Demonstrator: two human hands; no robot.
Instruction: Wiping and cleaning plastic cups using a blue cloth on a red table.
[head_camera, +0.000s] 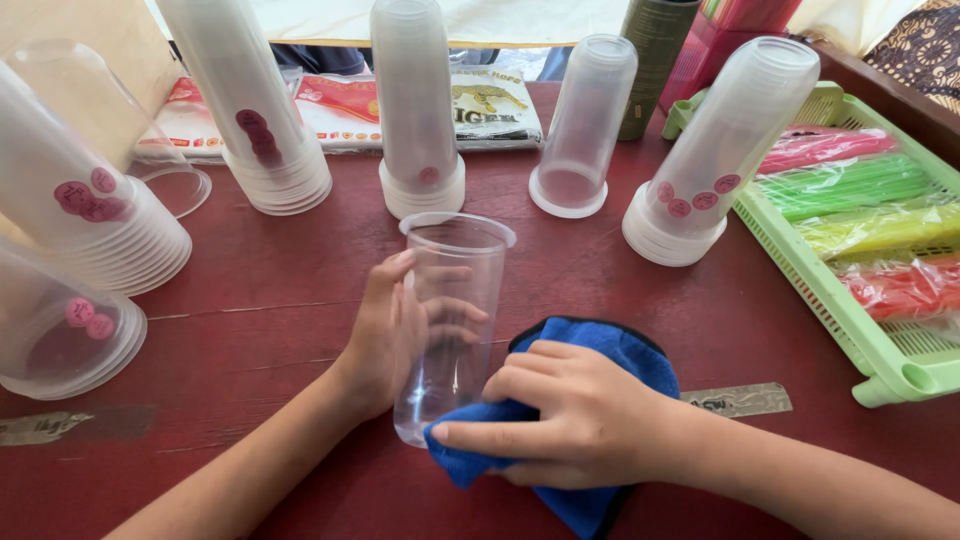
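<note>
The left hand (385, 335) wraps its fingers around the clear plastic cup (450, 320), steadying it upright, while the right hand (570, 420), fingers curled together, presses the blue cloth (610, 355) against its base.

Flat red-white packet (400, 110) behind the cups — pink round stickers (258, 133).

Head view, close, steeply down onto table (280, 300)
</note>
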